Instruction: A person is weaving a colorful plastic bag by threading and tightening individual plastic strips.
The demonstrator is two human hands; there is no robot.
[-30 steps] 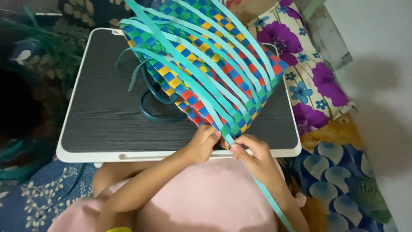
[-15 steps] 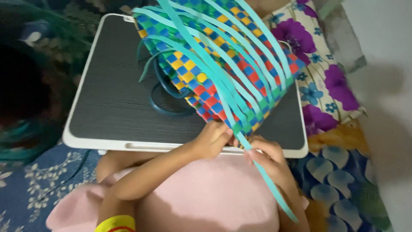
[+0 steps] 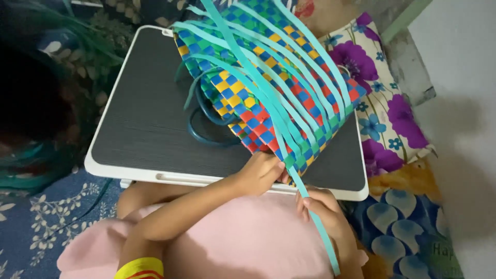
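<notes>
Beside woven basket (image 3: 268, 88): dark lap table (image 3: 144, 129), floral cushion (image 3: 382, 103).

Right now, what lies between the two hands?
In the head view, one turquoise strip runs down between the left hand and right hand, over the table edge.

The right hand (image 3: 323, 209) has been drawn back from the basket (image 3: 268, 77) toward the lap, the turquoise strip (image 3: 310, 204) pulled with it. The left hand (image 3: 261, 173) has been kept at the corner.
</notes>
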